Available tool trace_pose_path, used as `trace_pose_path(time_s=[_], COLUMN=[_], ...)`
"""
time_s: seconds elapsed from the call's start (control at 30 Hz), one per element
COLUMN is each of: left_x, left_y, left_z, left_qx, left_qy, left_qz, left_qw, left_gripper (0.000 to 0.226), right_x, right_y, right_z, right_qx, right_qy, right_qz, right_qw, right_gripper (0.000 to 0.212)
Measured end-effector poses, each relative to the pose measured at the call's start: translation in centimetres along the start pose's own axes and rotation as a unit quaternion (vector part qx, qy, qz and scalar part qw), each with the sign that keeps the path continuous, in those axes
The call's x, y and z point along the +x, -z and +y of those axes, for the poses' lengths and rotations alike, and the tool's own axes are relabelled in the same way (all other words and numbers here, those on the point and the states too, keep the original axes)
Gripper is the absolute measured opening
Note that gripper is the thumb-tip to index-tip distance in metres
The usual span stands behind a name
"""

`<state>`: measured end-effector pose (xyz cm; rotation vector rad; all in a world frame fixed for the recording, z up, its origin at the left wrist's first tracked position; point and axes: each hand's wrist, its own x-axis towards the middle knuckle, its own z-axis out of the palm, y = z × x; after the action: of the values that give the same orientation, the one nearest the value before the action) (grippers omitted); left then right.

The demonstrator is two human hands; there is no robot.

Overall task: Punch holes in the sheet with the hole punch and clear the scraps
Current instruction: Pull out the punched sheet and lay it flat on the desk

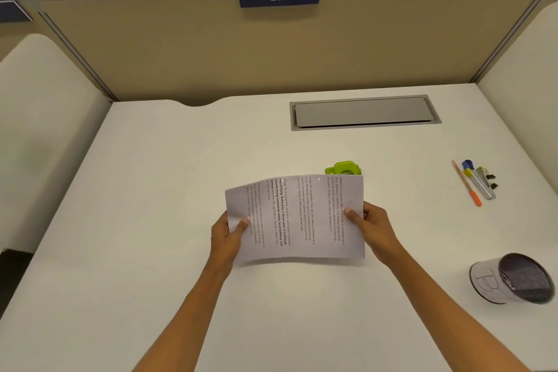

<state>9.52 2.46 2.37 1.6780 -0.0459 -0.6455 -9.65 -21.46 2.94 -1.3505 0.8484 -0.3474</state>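
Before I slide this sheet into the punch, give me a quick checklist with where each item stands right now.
1. Sheet held at both ends: ok, left hand and right hand each pinch a side.
2. Hole punch within reach: ok, it sits just beyond the sheet's far edge.
3. Punch slot facing the sheet: cannot tell, the paper hides its front.
4. Sheet flat: not ok, it bows slightly.
5. Holes already punched: cannot tell.
6. Cup for scraps: ok, on the desk at right.
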Motion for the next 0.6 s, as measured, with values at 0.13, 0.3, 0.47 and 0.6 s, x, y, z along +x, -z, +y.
trace_pose_path(time_s=[0.13, 0.3, 0.47, 0.6], left_x=[-0.1, -0.6, -1.3, -1.8], left_y=[-0.1, -0.2, 0.2, 0.2], left_z=[-0.1, -0.3, -1.7, -1.5], left_qx=[-0.036, -0.038, -0.023, -0.026], left_qy=[-0.001, -0.011, 0.009, 0.006], left_qz=[-0.003, -0.013, 0.001, 0.021], left_qw=[0.999, 0.999, 1.0, 0.999], left_gripper=[0.013, 0.01, 0.017, 0.02], right_x=[-1.0, -2.3, -3.1, -3.4], right_y=[0.2, 0.2, 0.1, 0.2], right_z=[0.5, 1.2, 2.3, 2.7], right_qx=[0.005, 0.015, -0.006, -0.023], right_qy=[0.035, 0.065, 0.064, 0.067], right_qz=[0.027, 0.053, 0.054, 0.054], right_qw=[0.999, 0.996, 0.996, 0.996], right_gripper=[0.017, 0.018, 0.019, 0.022])
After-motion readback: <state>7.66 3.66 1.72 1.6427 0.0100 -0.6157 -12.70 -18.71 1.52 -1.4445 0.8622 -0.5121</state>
